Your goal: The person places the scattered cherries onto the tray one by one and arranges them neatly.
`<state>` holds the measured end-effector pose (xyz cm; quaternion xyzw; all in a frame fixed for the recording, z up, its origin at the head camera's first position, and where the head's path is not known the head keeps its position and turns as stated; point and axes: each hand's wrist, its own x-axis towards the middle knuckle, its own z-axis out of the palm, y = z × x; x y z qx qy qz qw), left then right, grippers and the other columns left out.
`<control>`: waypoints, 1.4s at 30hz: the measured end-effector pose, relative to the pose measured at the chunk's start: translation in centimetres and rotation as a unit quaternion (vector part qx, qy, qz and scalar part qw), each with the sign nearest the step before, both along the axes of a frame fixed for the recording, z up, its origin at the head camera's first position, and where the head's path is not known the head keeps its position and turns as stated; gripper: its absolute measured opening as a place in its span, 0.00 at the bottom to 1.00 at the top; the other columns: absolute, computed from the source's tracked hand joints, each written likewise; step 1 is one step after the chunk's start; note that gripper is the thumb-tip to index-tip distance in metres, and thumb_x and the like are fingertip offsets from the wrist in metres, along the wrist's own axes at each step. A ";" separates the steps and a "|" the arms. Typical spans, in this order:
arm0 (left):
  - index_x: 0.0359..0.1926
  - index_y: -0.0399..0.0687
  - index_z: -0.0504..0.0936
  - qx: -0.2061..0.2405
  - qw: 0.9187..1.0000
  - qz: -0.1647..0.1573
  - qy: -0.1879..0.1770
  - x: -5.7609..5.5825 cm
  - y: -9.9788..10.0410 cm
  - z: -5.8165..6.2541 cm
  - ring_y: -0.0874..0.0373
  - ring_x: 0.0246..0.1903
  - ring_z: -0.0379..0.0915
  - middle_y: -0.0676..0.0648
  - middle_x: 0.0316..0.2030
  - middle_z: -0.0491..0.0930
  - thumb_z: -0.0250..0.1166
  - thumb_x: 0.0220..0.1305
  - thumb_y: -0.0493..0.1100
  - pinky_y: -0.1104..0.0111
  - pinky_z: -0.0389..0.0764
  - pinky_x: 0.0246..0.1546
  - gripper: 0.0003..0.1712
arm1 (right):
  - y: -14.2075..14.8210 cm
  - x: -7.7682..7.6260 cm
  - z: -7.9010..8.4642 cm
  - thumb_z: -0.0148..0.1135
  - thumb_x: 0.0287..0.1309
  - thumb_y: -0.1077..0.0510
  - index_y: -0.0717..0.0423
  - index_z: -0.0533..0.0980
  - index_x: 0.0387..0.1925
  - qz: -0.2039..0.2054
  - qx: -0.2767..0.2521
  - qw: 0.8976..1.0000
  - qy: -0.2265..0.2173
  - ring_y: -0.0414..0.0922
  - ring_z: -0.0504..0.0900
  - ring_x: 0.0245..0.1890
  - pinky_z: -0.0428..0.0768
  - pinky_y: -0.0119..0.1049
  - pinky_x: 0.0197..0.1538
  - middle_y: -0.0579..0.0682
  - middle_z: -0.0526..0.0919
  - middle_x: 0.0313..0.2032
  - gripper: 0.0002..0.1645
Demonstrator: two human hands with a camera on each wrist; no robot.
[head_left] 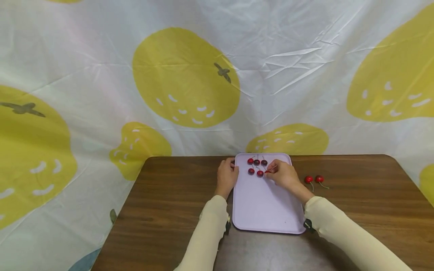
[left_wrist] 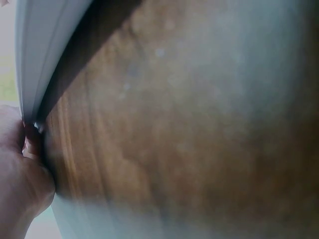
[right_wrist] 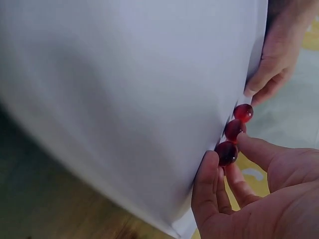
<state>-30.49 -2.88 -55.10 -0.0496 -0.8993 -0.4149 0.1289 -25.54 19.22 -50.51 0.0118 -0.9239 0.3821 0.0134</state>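
Note:
A lilac tray [head_left: 268, 207] lies on the table, with cherries in two rows near its far end. The far row has a red cherry [head_left: 250, 161] and two darker ones; nearer are a cherry [head_left: 251, 171] and another [head_left: 260, 173]. My right hand [head_left: 285, 175] pinches a cherry [head_left: 267, 172] by thumb and fingers at the right end of the nearer row, low over the tray. In the right wrist view, the dark cherry [right_wrist: 227, 153] sits between its fingertips. My left hand [head_left: 227, 176] holds the tray's left rim, its thumb at the edge.
Two red cherries with stems, one cherry [head_left: 308, 179] and another cherry [head_left: 319, 178], lie on the brown wooden table [head_left: 366, 203] right of the tray. A white curtain [head_left: 257, 94] with yellow fruit prints hangs behind the table's far edge.

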 end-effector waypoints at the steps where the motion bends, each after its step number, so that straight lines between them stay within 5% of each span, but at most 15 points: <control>1: 0.60 0.39 0.84 -0.001 1.000 0.000 -0.001 0.0 0.0 0.0 0.53 0.37 0.78 0.42 0.39 0.82 0.67 0.71 0.37 0.63 0.81 0.42 0.18 | 0.0 0.1 0.0 0.74 0.60 0.56 0.61 0.80 0.42 0.002 -0.001 1.000 -0.001 0.36 0.81 0.22 0.78 0.33 0.31 0.56 0.89 0.35 0.14; 10: 0.59 0.38 0.84 -0.004 1.000 0.000 0.006 0.1 0.1 0.3 0.53 0.37 0.79 0.42 0.39 0.82 0.67 0.70 0.37 0.62 0.83 0.43 0.18 | 1.5 2.4 0.7 0.72 0.64 0.50 0.60 0.81 0.47 0.017 -0.010 1.000 -0.001 0.53 0.88 0.45 0.80 0.38 0.42 0.61 0.88 0.46 0.19; 21: 0.60 0.38 0.84 -0.010 1.000 0.001 0.002 -0.3 0.1 0.3 0.51 0.38 0.79 0.41 0.40 0.82 0.67 0.71 0.38 0.60 0.83 0.44 0.18 | 7.5 5.7 2.3 0.58 0.76 0.58 0.55 0.85 0.52 -0.013 -0.018 0.997 0.077 0.40 0.80 0.34 0.76 0.32 0.35 0.59 0.89 0.43 0.12; 28: 0.60 0.39 0.83 -0.017 1.000 0.005 0.000 -0.6 -0.1 0.0 0.53 0.38 0.79 0.42 0.40 0.82 0.67 0.72 0.39 0.60 0.83 0.44 0.18 | 13.1 5.6 0.8 0.62 0.73 0.61 0.60 0.84 0.54 -0.037 -0.045 0.994 0.088 0.25 0.81 0.36 0.78 0.24 0.35 0.59 0.91 0.47 0.13; 33: 0.60 0.38 0.84 -0.008 1.000 0.001 0.001 -0.5 -0.2 0.0 0.54 0.37 0.78 0.43 0.39 0.81 0.67 0.71 0.38 0.61 0.82 0.43 0.19 | 15.6 5.5 -0.5 0.65 0.71 0.60 0.57 0.85 0.56 -0.041 -0.010 0.996 0.076 0.14 0.70 0.44 0.72 0.25 0.43 0.60 0.90 0.53 0.15; 42: 0.60 0.39 0.84 -0.007 1.000 -0.009 0.005 -0.2 0.0 0.1 0.54 0.38 0.78 0.43 0.39 0.81 0.66 0.71 0.37 0.61 0.81 0.43 0.18 | 16.7 5.2 -1.0 0.70 0.67 0.61 0.55 0.84 0.59 0.031 0.026 0.997 0.064 0.33 0.78 0.35 0.71 0.28 0.39 0.63 0.87 0.57 0.20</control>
